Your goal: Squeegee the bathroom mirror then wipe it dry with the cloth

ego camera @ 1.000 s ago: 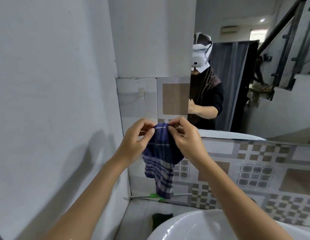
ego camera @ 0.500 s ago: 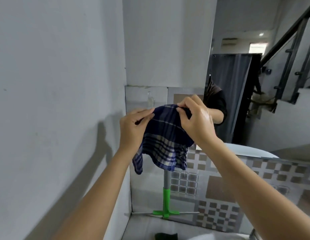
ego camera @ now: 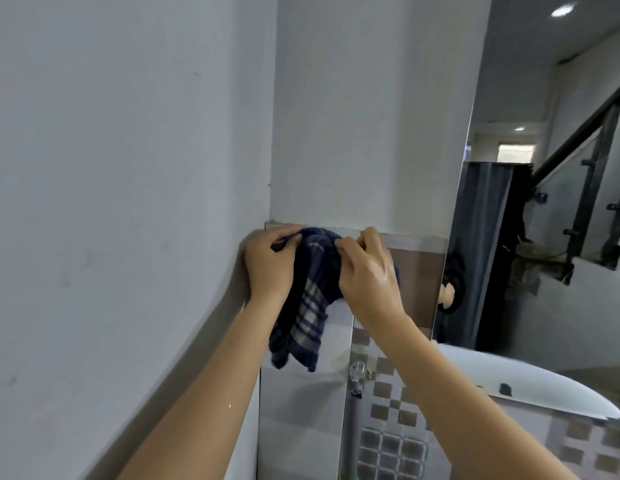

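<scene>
A dark blue checked cloth [ego camera: 308,299] hangs between both hands, held up near the top edge of the wall tiles in the corner. My left hand [ego camera: 270,268] pinches its upper left edge and my right hand [ego camera: 367,278] pinches its upper right edge. The mirror [ego camera: 544,202] fills the right side of the view and reflects a staircase, a dark curtain and a sleeve. The squeegee is out of view.
A grey painted wall [ego camera: 128,202] runs close along the left. A small clear wall hook [ego camera: 357,370] sits on the patterned tiles [ego camera: 388,445] below the cloth. The white basin rim [ego camera: 530,386] shows in the mirror's lower edge.
Both hands have raised the cloth from about basin height to the top of the tiles, and the view has tilted upward; the green squeegee at the bottom has left the view.
</scene>
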Tool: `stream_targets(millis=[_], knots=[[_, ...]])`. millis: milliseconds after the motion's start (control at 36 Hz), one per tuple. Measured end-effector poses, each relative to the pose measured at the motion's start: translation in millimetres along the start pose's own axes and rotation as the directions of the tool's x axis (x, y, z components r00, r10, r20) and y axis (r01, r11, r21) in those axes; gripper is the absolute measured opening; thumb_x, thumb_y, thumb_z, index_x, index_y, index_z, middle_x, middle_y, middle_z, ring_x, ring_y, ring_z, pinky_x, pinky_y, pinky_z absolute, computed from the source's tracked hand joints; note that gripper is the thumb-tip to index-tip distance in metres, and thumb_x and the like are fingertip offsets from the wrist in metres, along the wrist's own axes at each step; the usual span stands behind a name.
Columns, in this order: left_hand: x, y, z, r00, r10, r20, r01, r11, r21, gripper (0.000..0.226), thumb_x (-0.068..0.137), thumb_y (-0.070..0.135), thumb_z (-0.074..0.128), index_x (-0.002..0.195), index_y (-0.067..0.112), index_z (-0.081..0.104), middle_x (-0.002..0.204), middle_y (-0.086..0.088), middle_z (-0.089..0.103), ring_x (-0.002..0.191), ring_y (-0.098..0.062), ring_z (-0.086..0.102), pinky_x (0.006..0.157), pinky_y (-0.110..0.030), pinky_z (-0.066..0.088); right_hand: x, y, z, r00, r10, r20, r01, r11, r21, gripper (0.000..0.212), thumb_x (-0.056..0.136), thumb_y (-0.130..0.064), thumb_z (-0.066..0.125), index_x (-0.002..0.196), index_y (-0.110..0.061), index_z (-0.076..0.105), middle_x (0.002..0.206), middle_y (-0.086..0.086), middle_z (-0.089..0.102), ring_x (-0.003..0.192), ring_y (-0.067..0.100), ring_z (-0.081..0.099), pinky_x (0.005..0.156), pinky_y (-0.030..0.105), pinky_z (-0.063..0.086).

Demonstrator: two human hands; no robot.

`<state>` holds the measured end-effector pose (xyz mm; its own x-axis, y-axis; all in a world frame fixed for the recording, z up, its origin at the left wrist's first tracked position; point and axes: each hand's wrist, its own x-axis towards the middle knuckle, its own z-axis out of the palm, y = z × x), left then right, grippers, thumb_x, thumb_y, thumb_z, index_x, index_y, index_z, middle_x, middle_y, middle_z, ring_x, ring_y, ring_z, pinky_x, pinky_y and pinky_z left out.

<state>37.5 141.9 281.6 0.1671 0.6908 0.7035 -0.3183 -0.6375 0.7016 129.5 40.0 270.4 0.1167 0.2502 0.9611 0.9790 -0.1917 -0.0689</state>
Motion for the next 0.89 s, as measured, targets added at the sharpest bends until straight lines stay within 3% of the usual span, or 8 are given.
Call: stream_targets(millis=[111, 222, 278, 361, 444, 639, 806, 889], knots=[[-19, -7, -3, 0.998, -0.06, -0.019, 0.057, 0.994, -0.096, 0.018, 0.088, 0.008, 0.061, 0.101, 0.012, 0.071, 0.095, 0.003, 0.07, 0.087, 0.002, 0.064, 0.076, -0.008, 0.047, -18, -3, -1, 0.987, 0.124, 0.105, -0.143, 0.969, 0.201, 0.019, 0.093, -0.004, 0.047, 0.103, -0.005, 0.063, 0.085, 0.004, 0.041, 0.075, 0.025, 0.046, 0.065, 0.035, 0.045], [-34, -11, -8, 0.994, 0.013, 0.107, -0.002, 0.995, -0.101, 0.024, 0.093, 0.017, 0.056, 0.115, 0.017, 0.063, 0.115, 0.004, 0.063, 0.109, -0.007, 0.057, 0.096, -0.024, 0.045, -22, -16, -7, 0.926, 0.304, 0.223, -0.369, 0.854, 0.367, 0.023, 0.096, -0.017, 0.047, 0.104, -0.007, 0.065, 0.095, 0.002, 0.049, 0.083, 0.011, 0.049, 0.073, 0.005, 0.036], [-42, -9, -10, 0.983, 0.018, 0.18, 0.005, 0.992, -0.123, 0.028, 0.094, 0.02, 0.053, 0.122, 0.019, 0.058, 0.122, 0.007, 0.059, 0.115, -0.004, 0.053, 0.101, -0.026, 0.041, -19, -19, -11, 0.867, 0.392, 0.307, -0.495, 0.747, 0.444, 0.028, 0.096, -0.029, 0.046, 0.109, -0.012, 0.064, 0.104, -0.001, 0.053, 0.09, 0.0, 0.05, 0.076, -0.001, 0.035], [-50, -7, -14, 0.964, -0.011, 0.265, 0.063, 0.98, -0.187, 0.032, 0.095, 0.023, 0.05, 0.127, 0.021, 0.054, 0.127, 0.007, 0.058, 0.118, -0.005, 0.053, 0.102, -0.029, 0.042, -16, -21, -11, 0.825, 0.4, 0.399, -0.563, 0.636, 0.528, 0.035, 0.093, -0.038, 0.05, 0.122, -0.019, 0.057, 0.117, 0.0, 0.057, 0.105, 0.007, 0.055, 0.093, 0.023, 0.047], [-56, -6, -17, 0.944, -0.03, 0.327, 0.117, 0.962, -0.248, 0.034, 0.095, 0.024, 0.049, 0.128, 0.021, 0.053, 0.125, 0.004, 0.06, 0.115, -0.01, 0.057, 0.097, -0.031, 0.047, -17, -21, -8, 0.827, 0.391, 0.405, -0.559, 0.658, 0.505, 0.038, 0.091, -0.039, 0.055, 0.125, -0.021, 0.055, 0.121, -0.001, 0.056, 0.109, 0.011, 0.055, 0.096, 0.034, 0.048], [-64, -9, -21, 0.922, -0.046, 0.385, 0.149, 0.959, -0.242, 0.038, 0.094, 0.027, 0.049, 0.132, 0.024, 0.05, 0.127, 0.007, 0.059, 0.114, -0.005, 0.057, 0.094, -0.022, 0.047, -28, -20, -3, 0.838, 0.402, 0.37, -0.545, 0.665, 0.51, 0.027, 0.091, -0.035, 0.056, 0.115, -0.023, 0.06, 0.108, -0.003, 0.06, 0.102, 0.012, 0.058, 0.093, 0.039, 0.049], [-68, -9, -30, 0.908, -0.072, 0.412, 0.137, 0.982, -0.131, 0.039, 0.095, 0.028, 0.05, 0.134, 0.024, 0.048, 0.129, 0.008, 0.058, 0.116, -0.003, 0.055, 0.098, -0.027, 0.046, -26, -23, -19, 0.825, 0.377, 0.421, -0.55, 0.708, 0.443, 0.025, 0.091, -0.031, 0.056, 0.112, -0.019, 0.062, 0.103, -0.002, 0.063, 0.095, 0.013, 0.059, 0.087, 0.033, 0.051], [-69, -4, -35, 0.912, -0.052, 0.407, 0.051, 0.999, 0.013, 0.033, 0.097, 0.028, 0.048, 0.129, 0.028, 0.051, 0.124, 0.01, 0.058, 0.114, -0.004, 0.054, 0.099, -0.03, 0.045, -27, -23, -37, 0.806, 0.331, 0.492, -0.538, 0.756, 0.373, 0.025, 0.093, -0.026, 0.054, 0.115, -0.016, 0.058, 0.103, -0.001, 0.062, 0.096, 0.016, 0.057, 0.081, 0.026, 0.048]])
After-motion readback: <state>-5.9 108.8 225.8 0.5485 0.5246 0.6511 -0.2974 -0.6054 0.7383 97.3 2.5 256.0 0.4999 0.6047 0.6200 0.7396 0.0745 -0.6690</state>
